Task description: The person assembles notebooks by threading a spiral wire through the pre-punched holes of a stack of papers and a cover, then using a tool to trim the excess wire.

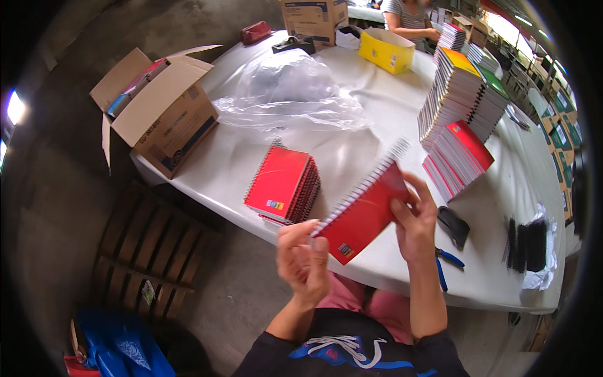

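Note:
A red spiral notebook (367, 217) is held tilted above the near edge of the table. My right hand (416, 220) grips its right side, thumb on the cover. At the lower end of the wire coil, my left hand (303, 261) has its fingers closed on the notebook's corner. To the left stands a stack of red spiral notebooks (277, 179), coils along one side. Right of my hands sits a leaning pile of red-covered books (460, 160) with no coil visible. Blue-handled pliers (442, 269) and a dark object (453, 227) lie beside my right wrist.
Clear plastic sheeting (289, 94) covers the table's middle, near an open cardboard box (166, 125). Tall notebook stacks (440, 103), a yellow box (386, 51) and black coils (527, 245) also occupy the white table (383, 113). Another person (408, 22) works beyond. A wooden pallet (147, 251) lies left.

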